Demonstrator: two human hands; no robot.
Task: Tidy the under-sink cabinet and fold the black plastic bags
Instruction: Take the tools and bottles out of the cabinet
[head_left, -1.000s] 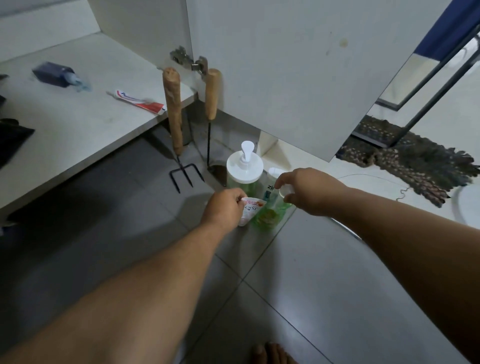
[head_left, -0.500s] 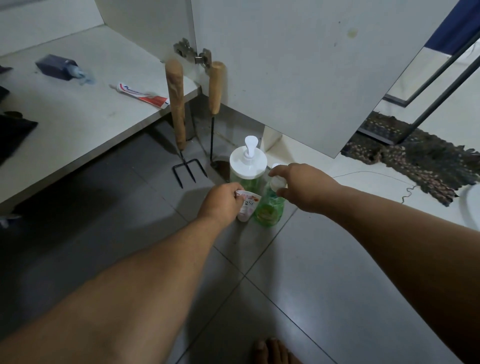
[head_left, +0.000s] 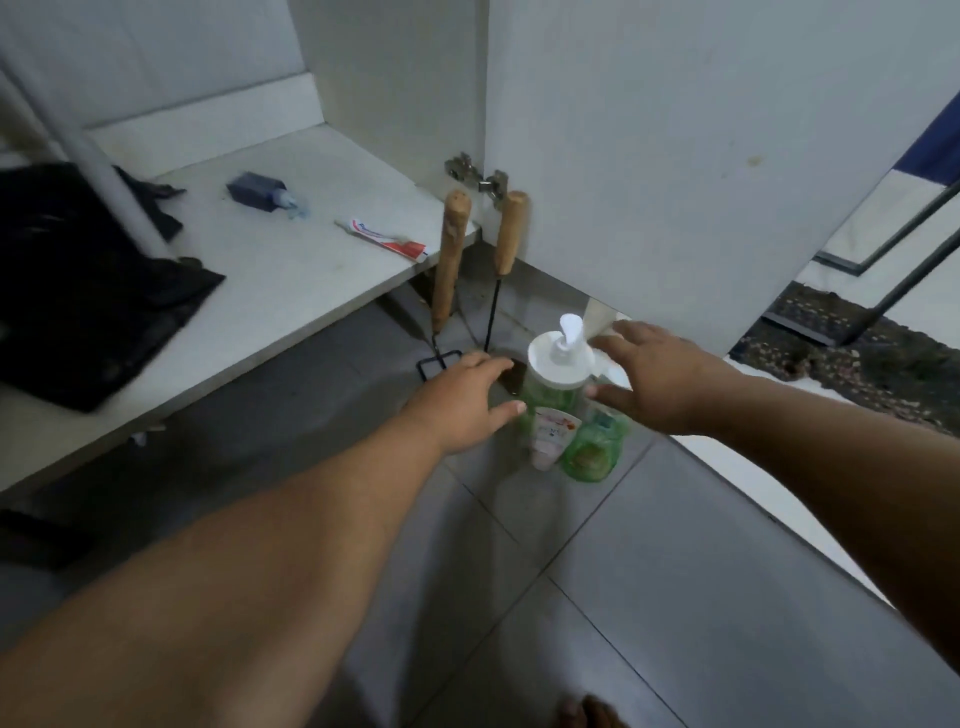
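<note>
**Both hands spread around the pump bottle on the floor**

While the cabinet door (head_left: 701, 156) stands open, both hands reach toward a small cluster of containers on the grey tiled floor (head_left: 649, 597). The left hand (head_left: 462, 400) lies just left of the pump bottle (head_left: 558, 374), its grip spread, fingers straight and holding nothing. The right hand (head_left: 660, 376) hovers just right of the same bottle, its grip likewise spread and relaxed; whether either hand touches the bottle cannot be told. The pump bottle is clear with green contents and a white lid and pump head, standing upright. In front of it, touching or nearly so, are a small white tube (head_left: 550, 434) with a pink print and a green bottle (head_left: 592, 447).

The black plastic bags (head_left: 78, 291) lie in a loose heap on the left part of the cabinet shelf (head_left: 291, 270), well apart from the hands. Farther right on the shelf lie a dark blue carton (head_left: 257, 192) and a toothpaste tube (head_left: 382, 239). Two wooden-handled tools (head_left: 449, 260) lean upright against the shelf's front corner, below the door hinge (head_left: 478, 174). A patterned mat (head_left: 852, 358) lies on the floor beyond the door.
</note>
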